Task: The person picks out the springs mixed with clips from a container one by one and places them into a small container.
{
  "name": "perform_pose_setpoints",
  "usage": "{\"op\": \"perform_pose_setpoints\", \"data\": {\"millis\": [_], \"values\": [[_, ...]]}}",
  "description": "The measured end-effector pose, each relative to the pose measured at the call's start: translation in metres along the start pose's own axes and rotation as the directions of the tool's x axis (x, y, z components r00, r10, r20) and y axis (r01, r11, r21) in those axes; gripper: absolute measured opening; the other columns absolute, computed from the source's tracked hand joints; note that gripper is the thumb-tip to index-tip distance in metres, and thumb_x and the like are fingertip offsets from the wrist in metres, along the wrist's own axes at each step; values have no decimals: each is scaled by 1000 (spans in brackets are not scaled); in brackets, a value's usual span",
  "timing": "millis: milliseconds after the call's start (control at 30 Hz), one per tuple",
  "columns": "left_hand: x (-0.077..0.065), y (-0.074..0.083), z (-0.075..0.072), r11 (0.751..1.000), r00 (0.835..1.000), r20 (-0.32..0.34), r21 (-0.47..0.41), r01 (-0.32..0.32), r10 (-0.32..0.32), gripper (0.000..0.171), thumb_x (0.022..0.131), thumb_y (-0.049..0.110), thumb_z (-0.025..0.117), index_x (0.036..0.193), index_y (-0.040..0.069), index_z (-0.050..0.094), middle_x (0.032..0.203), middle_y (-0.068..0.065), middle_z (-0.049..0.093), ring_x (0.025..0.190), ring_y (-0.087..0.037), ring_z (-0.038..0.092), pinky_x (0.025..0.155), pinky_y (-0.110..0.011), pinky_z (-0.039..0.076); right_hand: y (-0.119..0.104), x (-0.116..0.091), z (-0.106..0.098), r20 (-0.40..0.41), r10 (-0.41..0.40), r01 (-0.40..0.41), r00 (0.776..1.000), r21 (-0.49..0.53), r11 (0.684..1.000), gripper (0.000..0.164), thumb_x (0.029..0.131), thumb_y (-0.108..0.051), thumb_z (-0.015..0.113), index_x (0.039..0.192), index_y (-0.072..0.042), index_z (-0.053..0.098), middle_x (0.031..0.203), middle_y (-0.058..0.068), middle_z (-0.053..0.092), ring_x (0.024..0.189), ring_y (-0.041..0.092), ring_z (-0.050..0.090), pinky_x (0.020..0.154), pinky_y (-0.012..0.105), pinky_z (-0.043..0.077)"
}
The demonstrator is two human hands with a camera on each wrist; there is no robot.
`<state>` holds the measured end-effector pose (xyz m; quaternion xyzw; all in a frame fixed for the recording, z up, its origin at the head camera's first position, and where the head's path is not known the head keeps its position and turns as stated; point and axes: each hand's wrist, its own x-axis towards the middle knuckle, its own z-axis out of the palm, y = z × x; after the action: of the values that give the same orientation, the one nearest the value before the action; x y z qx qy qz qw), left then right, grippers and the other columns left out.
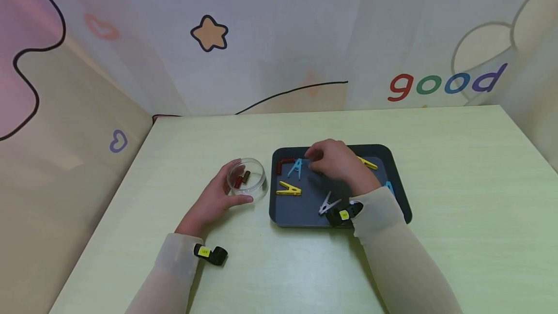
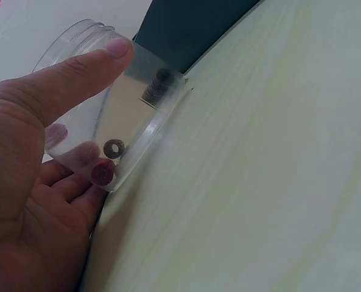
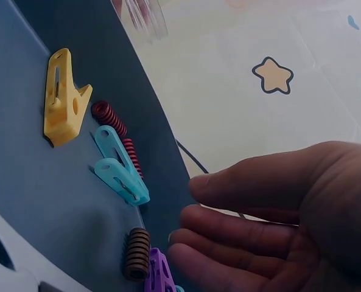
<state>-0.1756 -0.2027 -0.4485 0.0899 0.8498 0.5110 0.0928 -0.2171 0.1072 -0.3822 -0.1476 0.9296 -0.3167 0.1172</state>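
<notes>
Head view shows me the left hand (image 1: 214,201) gripping a clear round plastic jar (image 1: 256,174); right hand (image 1: 339,163), fingers relaxed, is over the dark-grey rectangular tray's (image 1: 298,213) far side.

A jar (image 1: 259,185) with springs (image 1: 238,182) in it is left of the tray (image 1: 301,214) on the worktop (image 1: 471,168). Two coil springs (image 1: 287,160) lie in the tray's far-left corner, one clothespin (image 1: 299,164) just right of them, another clothespin (image 1: 288,190) in front.

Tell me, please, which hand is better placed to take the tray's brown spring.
Probably the right hand: it looks empty near the brown spring, while the left hand grips the clear jar.
</notes>
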Motion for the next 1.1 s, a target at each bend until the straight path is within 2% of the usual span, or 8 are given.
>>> {"op": "perform_pose_setpoints", "data": {"millis": [300, 533, 1100], "values": [[-1, 1, 0, 1000, 1000, 5, 11, -13, 13, 97, 73, 30, 86, 150, 30, 26, 151, 0, 41, 144, -19, 34, 121, -45, 24, 1, 0, 1, 32, 33, -33, 999, -2, 999, 34, 92, -15, 64, 124, -6, 63, 123, 14, 65, 105, 27, 62, 90, 41, 56], [0, 1, 0, 1000, 1000, 11, 1, -9, 9, 96, 73, 30, 86, 149, 32, 26, 151, 2, 41, 144, -16, 34, 121, -43, 24, 3, 1, 1, 72, 31, -30, 997, -15, 999, 34, 92, -14, 64, 125, -4, 64, 122, 14, 66, 105, 27, 63, 91, 42, 55], [0, -1, 0, 1000, 1000, 1, 9, 2, -2, 95, 74, 29, 85, 149, 33, 26, 151, 4, 41, 144, -15, 33, 121, -43, 23, 5, 2, 3, 126, 55, -48, 990, -58, 997, 28, 90, -14, 67, 117, -7, 69, 117, 12, 68, 97, 23, 64, 88, 40, 56]]}}
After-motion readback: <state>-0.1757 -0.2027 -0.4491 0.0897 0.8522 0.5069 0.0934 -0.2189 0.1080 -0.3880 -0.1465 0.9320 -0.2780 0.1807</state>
